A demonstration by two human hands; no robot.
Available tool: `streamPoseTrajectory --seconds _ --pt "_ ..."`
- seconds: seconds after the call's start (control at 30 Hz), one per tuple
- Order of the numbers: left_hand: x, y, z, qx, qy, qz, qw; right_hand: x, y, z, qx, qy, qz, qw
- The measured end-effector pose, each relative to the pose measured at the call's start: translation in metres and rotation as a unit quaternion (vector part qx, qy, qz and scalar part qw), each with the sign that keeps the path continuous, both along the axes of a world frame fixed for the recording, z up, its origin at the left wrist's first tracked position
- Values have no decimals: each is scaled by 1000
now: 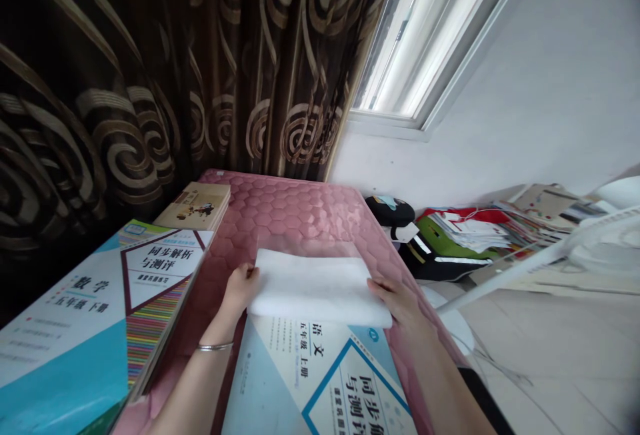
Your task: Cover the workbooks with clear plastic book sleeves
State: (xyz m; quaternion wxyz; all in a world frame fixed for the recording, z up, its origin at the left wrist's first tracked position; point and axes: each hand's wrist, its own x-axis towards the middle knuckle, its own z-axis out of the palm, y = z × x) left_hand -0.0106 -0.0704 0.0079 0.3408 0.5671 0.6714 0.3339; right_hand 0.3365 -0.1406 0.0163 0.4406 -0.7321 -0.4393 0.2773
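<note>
A white sheet [315, 288], paper-like and curved over, spans between both hands above the pink bed. My left hand [241, 288] pinches its left edge, and a silver bracelet circles that wrist. At the opposite edge, my right hand [395, 298] grips the sheet between thumb and fingers. Just below lies a blue and white workbook [280, 381] with Chinese lettering. The sheet covers its far end, so I cannot tell whether the two are joined. A faint see-through strip shows beyond the sheet's far edge.
Left of my arm is a stack of workbooks [100, 288], with tan books [195, 205] behind. The pink quilted mattress [280, 208] meets a brown curtain [240, 55]. To the right are bags [445, 241], a paper pile [545, 215] and a white fan stand [500, 275].
</note>
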Motion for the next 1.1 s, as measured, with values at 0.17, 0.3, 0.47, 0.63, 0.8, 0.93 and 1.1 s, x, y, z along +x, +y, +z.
streamPoseTrajectory --seconds 0.17,0.3,0.47,0.63,0.8,0.93,1.1 --pt "3 -6 2 60 -27 13 998 -2 -11 -1 13 23 16 1000" --pt "7 -10 1 59 -8 36 998 -10 -15 -6 43 -76 -27 996" --pt "9 -12 0 47 35 46 997 -16 -15 -15 39 -99 -65 992" --pt "8 -12 2 41 46 37 997 -18 -15 -19 35 -104 -80 991" --pt "8 -12 2 47 52 33 997 -20 -15 -17 26 -111 -92 989" --pt "9 -13 2 49 53 34 997 -22 -15 -15 33 -124 -100 987" --pt "8 -11 0 49 4 30 998 -23 -17 -15 65 -51 -83 993"
